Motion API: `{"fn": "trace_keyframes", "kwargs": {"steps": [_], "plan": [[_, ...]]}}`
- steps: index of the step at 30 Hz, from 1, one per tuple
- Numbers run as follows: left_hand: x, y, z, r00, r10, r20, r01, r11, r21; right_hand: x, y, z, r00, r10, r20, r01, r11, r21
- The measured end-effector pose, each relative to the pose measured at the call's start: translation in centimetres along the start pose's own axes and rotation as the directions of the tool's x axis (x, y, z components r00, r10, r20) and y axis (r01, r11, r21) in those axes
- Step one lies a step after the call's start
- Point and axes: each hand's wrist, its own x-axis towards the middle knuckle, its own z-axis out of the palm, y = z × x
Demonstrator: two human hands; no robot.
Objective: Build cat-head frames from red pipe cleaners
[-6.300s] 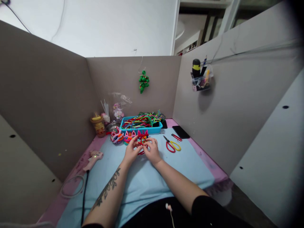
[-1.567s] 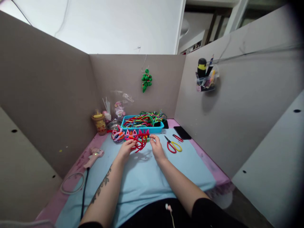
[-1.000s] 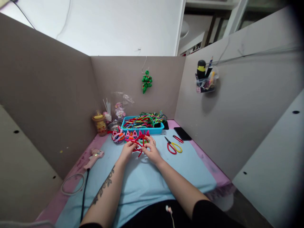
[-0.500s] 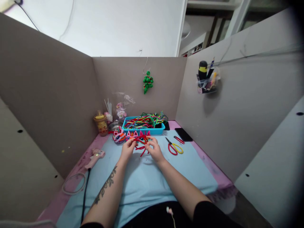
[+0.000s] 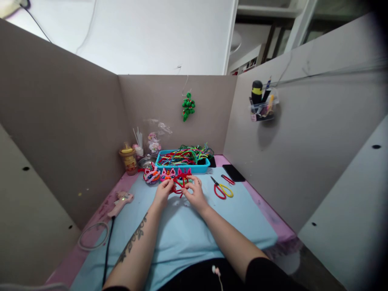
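Observation:
Between my two hands, above the blue cloth (image 5: 178,234), is a looped shape of red pipe cleaners (image 5: 181,180). My left hand (image 5: 164,190) pinches its left side between thumb and fingers. At the right side, my right hand (image 5: 195,193) grips it, the thumb near its lower end and the fingers curled above. Just behind the hands lie several finished pipe-cleaner pieces in pink, orange and blue, among them a rounded one (image 5: 151,176) at the left. They are partly covered by the hands and the red shape.
A blue basket (image 5: 182,168) full of coloured pipe cleaners stands at the back. Scissors (image 5: 222,189), a red cutter (image 5: 228,180) and a black phone (image 5: 233,173) lie right. A pink glue gun (image 5: 121,203) with its cord and a lidded cup (image 5: 129,161) are left. Partitions enclose three sides.
My right thumb has shifted down and left along the red pipe cleaners. Their loose lower ends now hang shorter and closer together. The left hand keeps its hold.

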Motion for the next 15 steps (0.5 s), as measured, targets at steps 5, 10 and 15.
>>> {"fn": "trace_keyframes", "kwargs": {"steps": [5, 10, 15], "plan": [[0.02, 0.12, -0.08, 1.000, -0.002, 0.004, 0.002, 1.000, -0.016, -0.12, -0.40, -0.06, 0.998, -0.058, 0.018, 0.059, 0.997, -0.055], [0.10, 0.06, -0.23, 0.999, -0.038, -0.022, 0.036, 0.996, -0.079, -0.21, -0.60, 0.13, 0.995, -0.088, 0.047, 0.090, 0.994, -0.059], [0.44, 0.14, -0.70, 0.991, -0.117, -0.071, 0.101, 0.977, -0.190, 0.04, 0.22, -0.35, 0.998, 0.013, -0.067, -0.006, 0.995, 0.103]]}}
